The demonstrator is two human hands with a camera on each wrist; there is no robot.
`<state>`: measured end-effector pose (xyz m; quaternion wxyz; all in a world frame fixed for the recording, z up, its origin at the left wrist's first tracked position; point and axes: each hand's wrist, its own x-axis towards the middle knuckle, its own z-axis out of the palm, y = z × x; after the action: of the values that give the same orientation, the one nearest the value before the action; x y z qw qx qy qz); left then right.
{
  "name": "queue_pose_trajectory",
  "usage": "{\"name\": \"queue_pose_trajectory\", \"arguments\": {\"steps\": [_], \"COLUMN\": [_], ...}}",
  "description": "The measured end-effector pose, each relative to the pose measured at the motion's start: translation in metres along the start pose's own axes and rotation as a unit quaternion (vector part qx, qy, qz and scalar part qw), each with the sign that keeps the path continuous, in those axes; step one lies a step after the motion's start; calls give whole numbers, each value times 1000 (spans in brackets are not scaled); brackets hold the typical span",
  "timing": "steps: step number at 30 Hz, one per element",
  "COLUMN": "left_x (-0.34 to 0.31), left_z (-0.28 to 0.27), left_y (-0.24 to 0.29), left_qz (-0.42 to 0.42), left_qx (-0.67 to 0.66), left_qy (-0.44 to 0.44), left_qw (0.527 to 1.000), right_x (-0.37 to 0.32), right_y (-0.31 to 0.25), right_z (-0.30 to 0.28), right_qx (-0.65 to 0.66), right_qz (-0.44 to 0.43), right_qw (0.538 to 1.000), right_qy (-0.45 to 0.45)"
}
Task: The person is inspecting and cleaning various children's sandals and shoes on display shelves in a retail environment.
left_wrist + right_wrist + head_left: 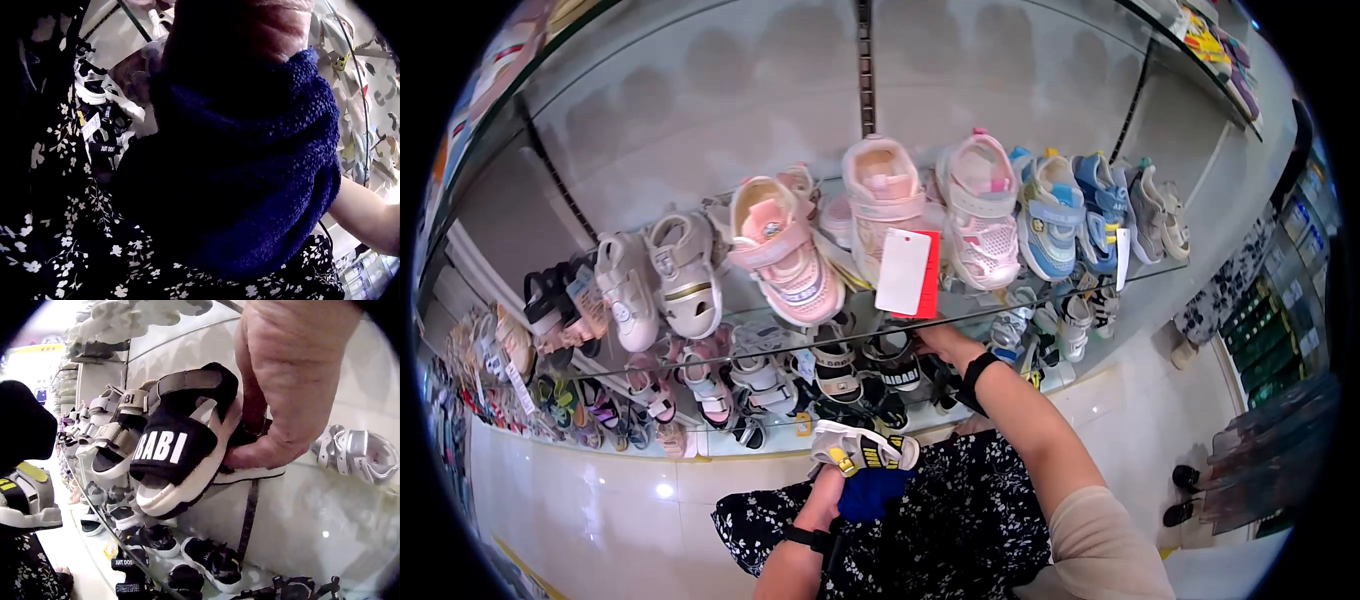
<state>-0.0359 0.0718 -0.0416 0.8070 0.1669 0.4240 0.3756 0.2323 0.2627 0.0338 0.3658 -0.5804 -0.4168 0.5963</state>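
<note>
My left hand [828, 487] holds a small grey sandal [840, 436] with yellow and black details, low in front of the floral skirt. A bunched dark blue cloth [275, 162] hangs from the same hand and fills much of the left wrist view. Reaching under the upper glass shelf, my right hand [294, 387] grips a black sandal [175, 440] with white lettering and a white sole by its side. That sandal is tilted over the lower shelf, and its far side is hidden by the fingers. Another white sole edge [269, 475] shows below the thumb.
The upper glass shelf carries pink shoes [785, 250], white ones and blue ones [1050, 220]. A white tag [903, 272] and a red card hang at its front edge. Beside the black sandal stand beige sandals [115, 440] and silver shoes [356, 453]. Another person's skirt [1270, 450] is at the right.
</note>
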Motion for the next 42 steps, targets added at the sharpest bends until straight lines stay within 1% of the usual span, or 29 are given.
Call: {"name": "queue_pose_trajectory", "arguments": {"steps": [2, 3, 4, 5, 7, 9, 10, 11, 14, 15, 18, 19, 20, 22, 23, 25, 27, 30, 31, 33, 34, 36, 37, 38, 40, 41, 42], "left_x": [0, 2, 5, 7, 6, 9, 11, 14, 17, 19, 19, 18, 17, 15, 17, 19, 18, 8, 4, 4, 5, 8, 9, 12, 15, 14, 8], "left_z": [5, 5, 4, 3, 10, 7, 8, 9, 24, 26, 34, 36, 39, 41, 37, 36, 40, 58, 62, 60, 58, 54, 51, 49, 50, 52, 59], "left_y": [1, 1, 1, 0, 5, 2, 0, -1, 0, -1, -3, -4, -3, -2, -5, -8, -7, 6, 8, 5, 4, 2, 1, -2, -5, -5, 0], "left_qz": [-1, -4, -7, -10, -13, -30, -38, -45, -57, -54, -46, -43, -39, -51, -49, -38, -37, -41, -43, -16, -4, -19, -28, -30, -31, -24, -16], "left_qx": [15, 16, 16, 16, 23, 27, 28, 29, 34, 32, 22, 22, 21, 44, 64, 88, 94, 105, 108, 116, 120, 136, 145, 146, 148, 152, 157], "left_qy": [-1, 3, 6, 8, -1, 4, 1, -1, -10, -15, -20, -27, -35, -20, -13, -2, -10, -10, -7, -14, -19, -17, -17, -22, -33, -41, -48], "left_qw": [1000, 1000, 1000, 1000, 1000, 999, 999, 999, 998, 998, 998, 998, 998, 998, 997, 995, 995, 994, 993, 993, 993, 990, 989, 989, 988, 987, 986], "right_x": [22, 14, 28, 48, 48, 39, 30, 20, -7, -4, 9, 7, 9, 18, 28, 39, 45, 47, 44, 36, 32, 23, 18, 13, -3, -5, -3], "right_y": [26, 21, 38, 65, 68, 44, 30, 19, -10, -11, -16, -20, -18, -13, -5, 7, 12, 15, 15, 10, 4, -9, -11, -14, -30, -31, -28], "right_z": [-9, -11, -21, -37, -72, -118, -134, -142, -132, -125, -117, -103, -99, -97, -102, -108, -107, -98, -98, -105, -108, -115, -112, -111, -103, -102, -102], "right_qx": [11, -5, -131, -253, -278, -180, -173, -163, -8, 11, 94, 152, 167, 194, 184, 173, 152, 193, 185, 169, 103, -30, -61, -131, -269, -277, -319], "right_qz": [5, 15, -142, -289, -412, -305, -211, -117, -13, -1, -8, -39, -44, -55, -38, -58, -25, -96, -70, -18, -24, -36, -91, -69, -25, -11, -59], "right_qw": [1000, 1000, 979, 911, 854, 926, 947, 957, 986, 982, 992, 982, 979, 972, 975, 978, 981, 975, 977, 978, 986, 988, 980, 978, 958, 959, 944], "right_qy": [-6, -5, 73, 148, 154, 130, 172, 212, 167, 187, 79, 104, 110, 124, 118, 98, 119, 56, 78, 122, 131, 150, 168, 146, 100, 64, 55]}}
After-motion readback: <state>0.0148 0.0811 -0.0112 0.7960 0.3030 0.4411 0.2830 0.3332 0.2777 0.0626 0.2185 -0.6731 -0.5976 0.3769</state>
